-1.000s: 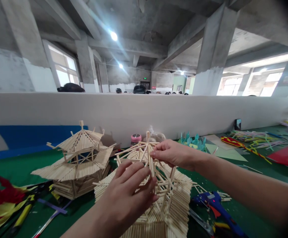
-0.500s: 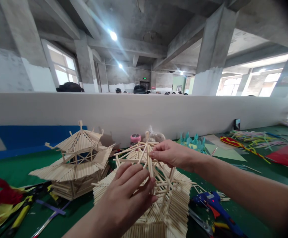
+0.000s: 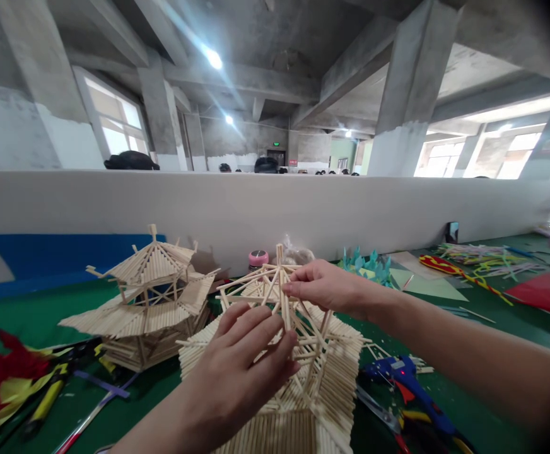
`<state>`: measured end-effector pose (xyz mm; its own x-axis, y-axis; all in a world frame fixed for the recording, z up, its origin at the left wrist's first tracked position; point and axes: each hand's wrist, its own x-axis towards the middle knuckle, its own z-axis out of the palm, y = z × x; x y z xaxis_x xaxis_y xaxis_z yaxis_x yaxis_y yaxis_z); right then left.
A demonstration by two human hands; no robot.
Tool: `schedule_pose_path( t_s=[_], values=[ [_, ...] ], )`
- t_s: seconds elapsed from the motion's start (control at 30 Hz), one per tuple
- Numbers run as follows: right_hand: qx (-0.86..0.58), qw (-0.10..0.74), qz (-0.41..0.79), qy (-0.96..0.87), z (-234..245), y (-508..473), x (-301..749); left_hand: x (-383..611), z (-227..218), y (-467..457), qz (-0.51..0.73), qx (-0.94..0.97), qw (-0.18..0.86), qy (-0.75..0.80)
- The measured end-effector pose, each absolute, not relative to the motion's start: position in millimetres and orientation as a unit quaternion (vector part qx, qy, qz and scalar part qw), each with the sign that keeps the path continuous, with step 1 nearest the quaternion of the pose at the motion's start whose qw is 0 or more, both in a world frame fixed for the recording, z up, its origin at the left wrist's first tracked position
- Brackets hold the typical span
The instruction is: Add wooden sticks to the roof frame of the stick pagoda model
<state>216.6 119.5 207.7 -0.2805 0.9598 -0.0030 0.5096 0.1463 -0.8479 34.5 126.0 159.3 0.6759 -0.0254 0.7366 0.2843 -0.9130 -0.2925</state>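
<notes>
A pagoda model made of pale wooden sticks [image 3: 334,372] stands in front of me, its upper roof an open frame of sticks meeting at a short post. My right hand [image 3: 320,287] pinches a wooden stick [image 3: 285,306] between thumb and fingertips close below the peak. Lower down, my left hand [image 3: 251,359] curls its fingers around the same stick's lower end, over the roof frame; its fingertips are partly hidden. To the left stands a second stick pagoda [image 3: 149,296], with both its roofs covered in sticks.
A blue glue gun [image 3: 410,384] and scissors [image 3: 379,410] lie right of the model. Behind it are a pink-lidded jar [image 3: 258,257] and teal paper shapes [image 3: 364,261]. Red and yellow material [image 3: 5,384] lies at left. A white partition [image 3: 209,205] runs along the back.
The view has shifted slightly, so the models sit a little higher in it. Both hands keep nearly the same grip on the stick at the roof frame.
</notes>
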Motion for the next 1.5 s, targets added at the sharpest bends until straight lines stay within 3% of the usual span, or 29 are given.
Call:
schedule_pose_path(
  t_s=[0.67,0.8,0.97,1.27,1.5],
  values=[
    [-0.536,0.289,0.328,-0.722,200.9,119.7,223.5,23.8,158.8,124.4,-0.381,-0.899,0.190,-0.102],
    [-0.550,0.316,0.244,-0.733,200.5,110.5,228.7,17.9,156.8,118.9,-0.398,-0.882,0.202,-0.149],
    [-0.515,0.351,0.044,-0.780,207.1,91.8,229.1,28.6,152.0,102.6,-0.489,-0.819,0.210,-0.214],
    [-0.373,0.062,-0.177,-0.909,239.9,91.1,210.9,49.7,156.2,92.7,-0.494,-0.799,0.229,-0.256],
    [-0.337,-0.035,-0.232,-0.912,246.4,95.5,193.3,53.0,153.6,93.2,-0.484,-0.809,0.204,-0.263]
  ],
)
